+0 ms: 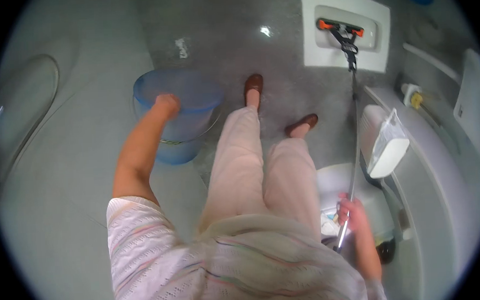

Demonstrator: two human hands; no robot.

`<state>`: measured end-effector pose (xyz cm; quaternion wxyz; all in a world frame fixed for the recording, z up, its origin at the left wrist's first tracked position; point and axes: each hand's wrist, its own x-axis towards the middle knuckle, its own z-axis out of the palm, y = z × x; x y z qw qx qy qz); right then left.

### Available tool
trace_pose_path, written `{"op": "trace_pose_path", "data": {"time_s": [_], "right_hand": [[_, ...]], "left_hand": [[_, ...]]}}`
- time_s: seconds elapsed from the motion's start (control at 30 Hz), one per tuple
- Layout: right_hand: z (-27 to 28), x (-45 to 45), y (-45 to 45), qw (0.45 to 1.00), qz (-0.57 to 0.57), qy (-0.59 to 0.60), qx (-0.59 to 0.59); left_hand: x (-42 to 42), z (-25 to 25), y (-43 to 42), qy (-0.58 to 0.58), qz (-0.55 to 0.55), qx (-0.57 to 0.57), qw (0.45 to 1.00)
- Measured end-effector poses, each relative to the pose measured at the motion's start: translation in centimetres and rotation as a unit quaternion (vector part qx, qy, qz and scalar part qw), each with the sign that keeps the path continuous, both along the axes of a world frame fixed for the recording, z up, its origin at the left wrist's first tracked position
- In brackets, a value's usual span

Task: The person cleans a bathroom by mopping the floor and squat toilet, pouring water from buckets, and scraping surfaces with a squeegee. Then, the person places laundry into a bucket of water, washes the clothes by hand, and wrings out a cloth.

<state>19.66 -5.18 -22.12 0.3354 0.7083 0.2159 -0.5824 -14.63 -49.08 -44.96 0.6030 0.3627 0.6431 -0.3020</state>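
Observation:
My left hand (168, 106) is closed at the near rim of a translucent blue bucket (177, 150), its fingers curled over the edge and partly hidden. The bucket's thin handle hangs across its near side. My right hand (352, 213) wraps around the silver pole of a mop (356, 127), low beside my right leg. That pole runs forward to a black mop head with orange clips, which lies over the basin of a white squat toilet (313, 37) set in the floor.
Wet grey floor (217, 26) stretches ahead of my brown shoes (253, 84). On the right, a white bin (387, 156) with a plastic bag stands beside a ledge (414, 157). Behind my right hand is another white container (333, 175). A pale wall (87, 131) rises on the left.

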Motion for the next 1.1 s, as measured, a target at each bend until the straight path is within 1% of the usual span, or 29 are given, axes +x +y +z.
{"op": "trace_pose_path", "data": {"time_s": [0.1, 0.2, 0.3, 0.37, 0.4, 0.43, 0.5, 0.57, 0.63, 0.67, 0.7, 0.77, 0.8, 0.83, 0.9, 0.93, 1.0, 1.07, 1.1], "right_hand": [[-0.2, -0.1, -0.1, 1.000, 0.013, 0.001, 0.000], [-0.1, -0.6, 0.0, 1.000, 0.014, -0.009, -0.002], [-0.3, -0.1, 0.1, 1.000, 0.019, -0.012, 0.008], [-0.4, 0.2, 0.1, 1.000, 0.006, -0.016, 0.003], [-0.5, 0.3, 0.2, 1.000, -0.001, -0.021, 0.003], [-0.5, 0.4, 0.2, 1.000, -0.001, -0.023, -0.003], [-0.6, 0.0, 0.2, 1.000, 0.001, -0.029, -0.011], [-0.5, -0.8, -0.1, 0.999, 0.012, -0.036, -0.010], [-0.6, -0.7, -0.2, 0.999, 0.022, -0.034, -0.007], [-0.6, -0.9, -0.3, 0.999, 0.034, -0.029, -0.008], [-0.8, -0.8, -0.3, 0.999, 0.018, -0.028, -0.010], [-0.9, -0.2, -0.3, 1.000, -0.014, -0.022, -0.014], [-1.0, -0.5, -0.4, 0.999, 0.013, -0.034, -0.014], [-1.0, -0.4, -0.4, 0.999, 0.017, -0.040, -0.014], [-1.1, -0.4, -0.3, 0.998, 0.028, -0.042, -0.027], [-1.1, -0.3, -0.3, 0.998, 0.036, -0.044, -0.025], [-1.0, -0.8, -0.5, 0.997, 0.042, -0.054, -0.017], [-1.5, 0.0, -0.2, 0.999, 0.014, -0.035, -0.021], [-1.7, 0.8, 0.1, 0.999, 0.002, -0.025, -0.025]], "left_hand": [[0.1, 0.6, -2.3, 0.057, 0.129, 0.051, 0.989], [0.3, -0.2, -3.8, 0.192, 0.196, 0.074, 0.959], [-0.3, -1.3, -3.5, 0.320, 0.299, 0.108, 0.892], [-1.9, -1.6, -2.3, 0.362, 0.358, 0.133, 0.850], [-2.6, -3.2, -2.1, 0.380, 0.384, 0.131, 0.832], [-3.5, -4.5, -1.7, 0.395, 0.409, 0.129, 0.813], [-5.4, -6.4, -0.7, 0.413, 0.424, 0.114, 0.798], [-6.8, -8.8, 0.4, 0.425, 0.431, 0.133, 0.785], [-8.4, -10.1, 1.7, 0.440, 0.445, 0.145, 0.766], [-9.5, -11.1, 2.1, 0.437, 0.451, 0.139, 0.766], [-10.6, -12.2, 2.4, 0.433, 0.458, 0.134, 0.765], [-12.7, -12.2, 3.3, 0.393, 0.475, 0.131, 0.776], [-12.9, -12.2, 3.4, 0.373, 0.484, 0.128, 0.781], [-12.8, -12.6, 3.5, 0.380, 0.500, 0.138, 0.766], [-13.1, -12.0, 3.3, 0.410, 0.522, 0.152, 0.733], [-13.0, -10.8, 3.2, 0.431, 0.508, 0.178, 0.724], [-11.7, -7.3, 2.9, 0.479, 0.472, 0.236, 0.702], [-10.4, -4.6, 0.6, 0.461, 0.470, 0.333, 0.675], [-9.8, -2.2, -0.7, 0.468, 0.492, 0.334, 0.653]]}}
